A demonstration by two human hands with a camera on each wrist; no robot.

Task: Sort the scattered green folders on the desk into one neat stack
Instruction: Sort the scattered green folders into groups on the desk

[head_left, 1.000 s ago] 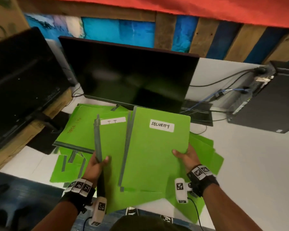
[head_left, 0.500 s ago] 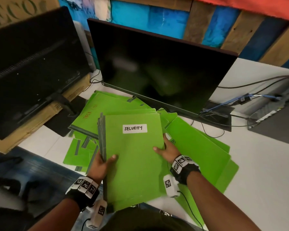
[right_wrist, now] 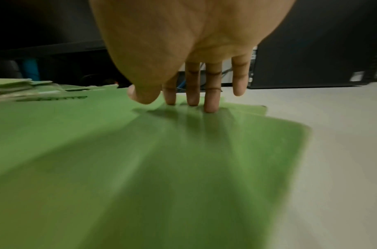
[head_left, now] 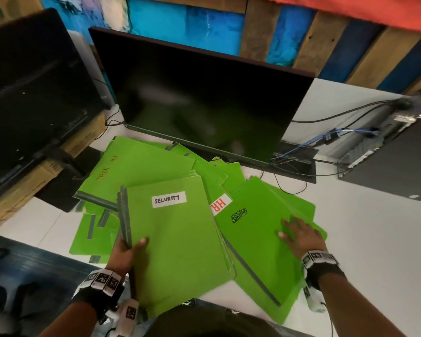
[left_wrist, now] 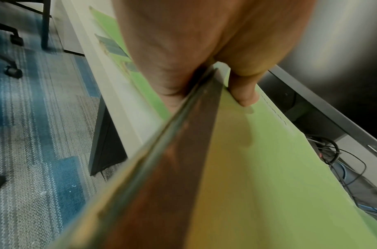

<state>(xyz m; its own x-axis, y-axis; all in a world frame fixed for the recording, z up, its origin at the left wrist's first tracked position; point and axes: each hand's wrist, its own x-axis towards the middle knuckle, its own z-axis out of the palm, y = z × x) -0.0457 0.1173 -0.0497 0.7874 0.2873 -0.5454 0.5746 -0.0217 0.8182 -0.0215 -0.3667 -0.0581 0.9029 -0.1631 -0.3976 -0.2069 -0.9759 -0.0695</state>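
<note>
My left hand [head_left: 129, 249] grips the grey spine edge of a small stack of green folders, thumb on the top one labelled SECURITY [head_left: 178, 242]. The left wrist view shows the thumb [left_wrist: 242, 91] pressed on that green cover [left_wrist: 279, 185]. My right hand [head_left: 299, 234] lies with straight fingers [right_wrist: 212, 94] on another green folder [head_left: 255, 242] bearing a black scribble, to the right on the white desk [head_left: 374, 239]. A folder with a red HR label [head_left: 219, 204] peeks out between them. More green folders [head_left: 136, 164] lie fanned behind and to the left.
A black monitor [head_left: 199, 105] stands just behind the folders, a second black monitor [head_left: 32, 88] on a cardboard box at the left. A dark computer case [head_left: 399, 156] with cables [head_left: 326, 139] sits at the right. Carpet [left_wrist: 34, 134] shows below the desk's front edge.
My right hand left the SECURITY stack and moved right onto the scribbled folder. The left hand keeps its grip on the stack's spine. The HR label has come into sight.
</note>
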